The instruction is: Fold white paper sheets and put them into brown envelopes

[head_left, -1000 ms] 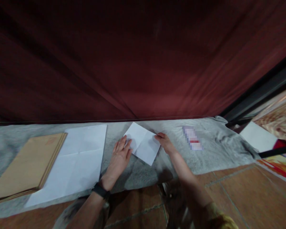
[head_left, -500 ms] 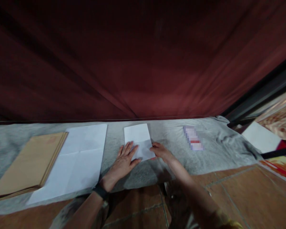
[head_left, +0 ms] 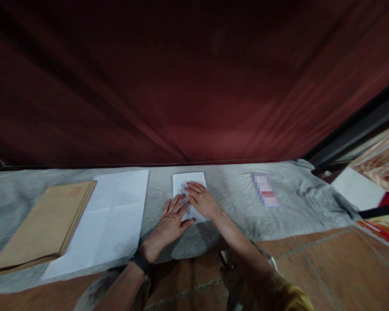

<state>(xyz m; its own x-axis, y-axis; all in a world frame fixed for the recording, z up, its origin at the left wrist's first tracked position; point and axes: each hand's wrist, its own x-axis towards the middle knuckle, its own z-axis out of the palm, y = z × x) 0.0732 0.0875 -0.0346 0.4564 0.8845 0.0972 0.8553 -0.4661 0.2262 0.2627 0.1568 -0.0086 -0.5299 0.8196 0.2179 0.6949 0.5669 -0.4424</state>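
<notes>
Head-worn view, angled forward and down, left hand [head_left: 171, 222] and right hand [head_left: 201, 201] near, red cloth [head_left: 194, 103] ahead

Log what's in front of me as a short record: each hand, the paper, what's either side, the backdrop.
Left hand: fingers spread on the small white paper; black wristband
Right hand: on the same paper, close to the left hand
Paper: on grey cloth, partly covered by both hands
To the left: large creased white sheet, partly under a brown paper stack
To the right: narrow pixelated item, details unreadable
Backdrop: dark red curtain
</notes>
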